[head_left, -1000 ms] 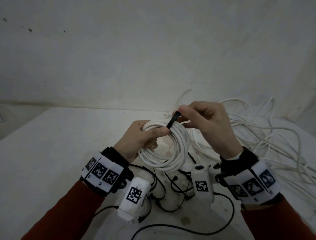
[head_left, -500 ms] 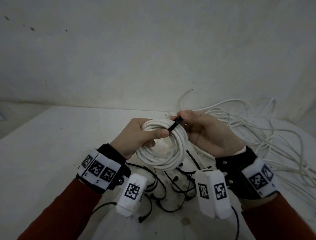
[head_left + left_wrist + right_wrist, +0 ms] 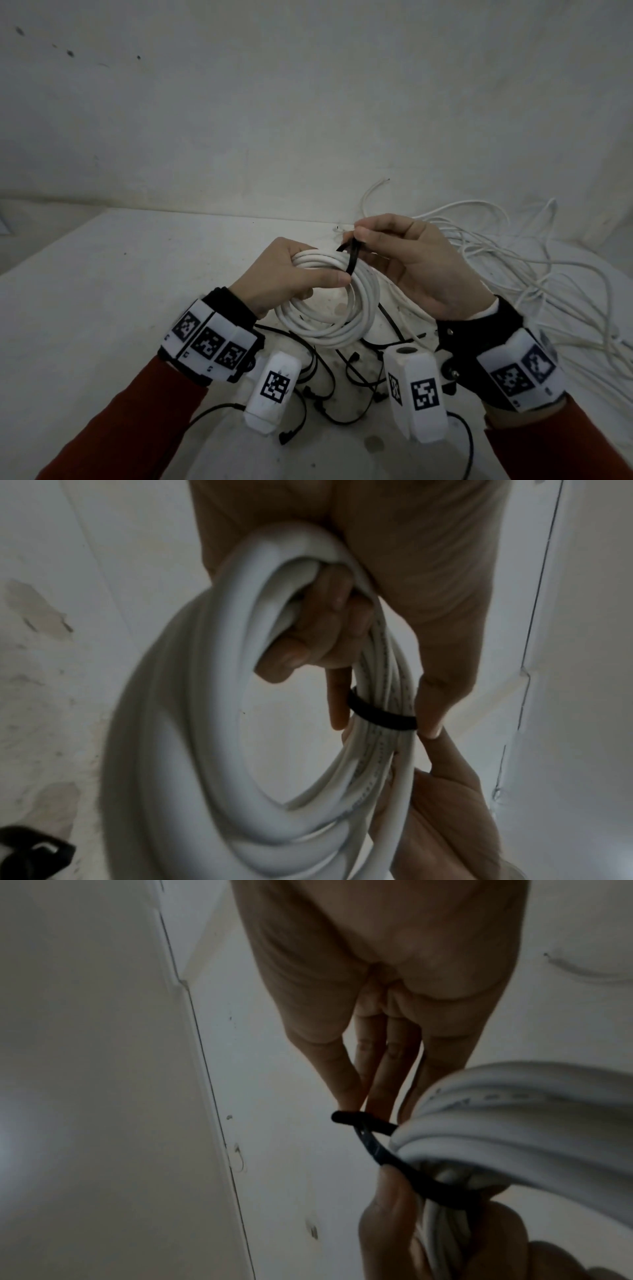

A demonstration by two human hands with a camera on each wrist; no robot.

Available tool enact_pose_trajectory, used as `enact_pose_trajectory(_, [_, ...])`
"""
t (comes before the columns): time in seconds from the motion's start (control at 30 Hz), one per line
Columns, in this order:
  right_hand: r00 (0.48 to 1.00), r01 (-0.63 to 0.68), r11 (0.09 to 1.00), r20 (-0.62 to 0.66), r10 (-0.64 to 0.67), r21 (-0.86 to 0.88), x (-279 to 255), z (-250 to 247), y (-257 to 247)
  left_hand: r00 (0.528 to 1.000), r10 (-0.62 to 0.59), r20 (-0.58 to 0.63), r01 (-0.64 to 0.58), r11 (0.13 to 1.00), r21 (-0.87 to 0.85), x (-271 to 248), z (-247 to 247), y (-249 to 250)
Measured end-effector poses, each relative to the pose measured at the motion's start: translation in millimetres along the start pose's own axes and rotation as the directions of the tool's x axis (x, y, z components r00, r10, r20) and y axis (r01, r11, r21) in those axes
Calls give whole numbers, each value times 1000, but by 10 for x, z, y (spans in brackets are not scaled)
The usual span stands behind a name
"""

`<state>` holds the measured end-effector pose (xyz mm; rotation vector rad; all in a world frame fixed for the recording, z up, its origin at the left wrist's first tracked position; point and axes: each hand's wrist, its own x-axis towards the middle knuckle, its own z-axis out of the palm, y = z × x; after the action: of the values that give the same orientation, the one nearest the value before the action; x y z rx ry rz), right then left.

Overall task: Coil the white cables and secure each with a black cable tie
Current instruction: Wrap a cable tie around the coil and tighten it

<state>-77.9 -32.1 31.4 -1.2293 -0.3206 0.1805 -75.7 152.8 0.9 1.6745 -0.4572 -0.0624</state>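
Observation:
A coil of white cable (image 3: 329, 322) (image 3: 205, 723) (image 3: 514, 1112) hangs above the table, gripped at its top left by my left hand (image 3: 291, 274), whose thumb presses along the strands. A black cable tie (image 3: 352, 257) (image 3: 380, 715) (image 3: 377, 1148) is looped round the coil's top. My right hand (image 3: 404, 253) pinches the tie's upper ends between thumb and fingertips (image 3: 349, 1096) just above the coil. In the left wrist view my left fingers (image 3: 315, 631) curl through the coil. The tie's far side is hidden behind the strands.
A loose tangle of white cables (image 3: 534, 267) spreads over the right of the white table (image 3: 102, 291). Several black cable ties (image 3: 346, 383) lie on the table beneath my hands. A white wall (image 3: 308, 102) stands close behind.
My right hand has turned and risen a little, drawing the tie's ends upward from the coil. The left hand keeps holding the coil in about the same place.

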Motion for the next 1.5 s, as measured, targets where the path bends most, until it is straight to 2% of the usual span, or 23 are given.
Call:
enact_pose_trajectory(0.23, [995, 87, 987, -30, -92, -137, -14, 15, -4, 996, 10, -84, 0, 993, 117, 15, 9, -17])
enact_pose_trajectory(0.43, [971, 205, 912, -47, -236, -356, -3, 12, 39, 990, 27, -139, -4, 987, 161, 3, 12, -7])
enact_pose_trajectory(0.67, [992, 113, 878, 94, -79, -464, -21, -24, -24, 992, 108, -72, -86, 964, 253, -25, -19, 75])
enact_pose_trajectory(0.77, [987, 145, 850, 128, -92, -506, -32, -14, -16, 986, 155, -62, -125, 932, 342, -4, -54, 36])
enact_pose_trajectory(0.93, [989, 144, 890, 77, -123, -432, -19, 16, 20, 981, 165, -99, -120, 928, 353, 11, -87, 3])
enact_pose_trajectory(1.1, [982, 184, 866, 59, -177, -465, 0, 26, 77, 983, 167, -76, -127, 919, 374, 23, -79, -21])
enact_pose_trajectory(1.23, [988, 149, 924, 22, -151, -353, -2, 38, 78, 982, 180, -58, -145, 911, 386, 22, -68, -26])
enact_pose_trajectory(1.37, [992, 114, 943, -21, -126, -312, 4, 69, 116, 974, 213, -78, -154, 872, 464, 17, -81, -11])
enact_pose_trajectory(1.43, [988, 82, 882, -82, -134, -464, 13, 52, 139, 948, 298, -115, -182, 799, 573, 12, -95, -6])
enact_pose_trajectory(1.5, [973, 25, 682, -137, -183, -731, 31, 18, 157, 911, 392, -131, -215, 720, 660, 2, -111, 6])
